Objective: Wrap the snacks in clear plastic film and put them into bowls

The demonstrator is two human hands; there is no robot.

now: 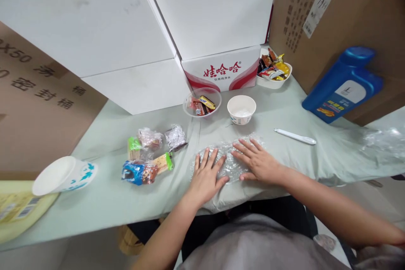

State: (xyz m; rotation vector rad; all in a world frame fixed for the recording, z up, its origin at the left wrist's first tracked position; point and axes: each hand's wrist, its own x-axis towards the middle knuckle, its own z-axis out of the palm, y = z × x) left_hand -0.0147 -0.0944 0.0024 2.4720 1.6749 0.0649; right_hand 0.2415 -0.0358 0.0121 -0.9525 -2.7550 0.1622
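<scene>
A sheet of clear bubble wrap [232, 162] lies flat on the green-grey cloth near the table's front edge. My left hand [206, 175] rests on its left part, palm down with fingers spread. On the right part lies my right hand [257, 162], also flat with its fingers apart. Just beyond the sheet stands a white paper bowl [241, 109] with something whitish inside. To the left is a group of wrapped snacks, among them a blue packet [137, 173] and crackers with green ends [163, 162]. A white utility knife [295, 136] lies to the right.
Behind stand a clear bowl of snacks [202, 103], a white dish of packets [274, 71] and white boxes [221, 67]. A blue bottle [343, 86] leans at right by a cardboard box [316, 46]. A paper cup [66, 175] lies tipped at left beside a yellow container [25, 206].
</scene>
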